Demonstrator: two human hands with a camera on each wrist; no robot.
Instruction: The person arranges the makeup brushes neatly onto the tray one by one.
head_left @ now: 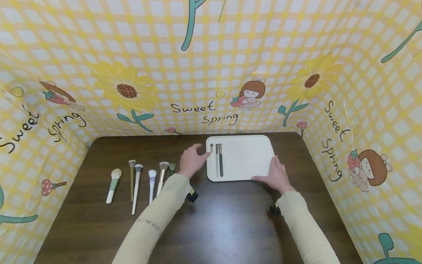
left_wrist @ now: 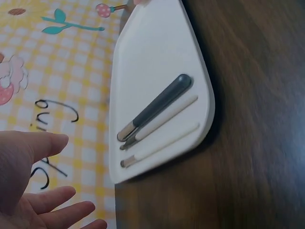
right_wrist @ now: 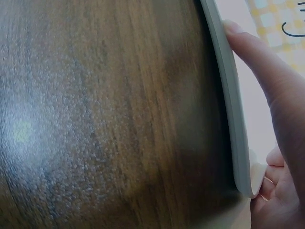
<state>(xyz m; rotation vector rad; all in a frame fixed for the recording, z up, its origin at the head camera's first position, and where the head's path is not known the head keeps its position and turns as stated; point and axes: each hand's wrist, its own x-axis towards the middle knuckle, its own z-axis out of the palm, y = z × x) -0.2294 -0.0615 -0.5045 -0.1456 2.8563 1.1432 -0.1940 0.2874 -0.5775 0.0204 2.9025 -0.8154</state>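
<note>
A white rectangular tray (head_left: 245, 157) lies at the back of the table. Three slim makeup brushes rest along its left side: one dark-handled brush (left_wrist: 164, 100), one pale-handled brush (left_wrist: 167, 118) and a thin white-handled brush (left_wrist: 164, 145) nearest the end. My left hand (head_left: 192, 161) hovers by the tray's left edge, thumb and fingers spread apart and nothing between them. At the front right corner, my right hand (head_left: 277, 176) grips the tray, its thumb on the front rim and its fingers round the right side.
To the left on the dark wooden table (head_left: 230, 220) lie several larger brushes, among them a fluffy green-and-white brush (head_left: 114, 185), a gold-handled brush (head_left: 132, 179) and a white-handled brush (head_left: 136, 187). My left sleeve partly covers others. Yellow checked cloth (head_left: 184, 73) walls the back and sides.
</note>
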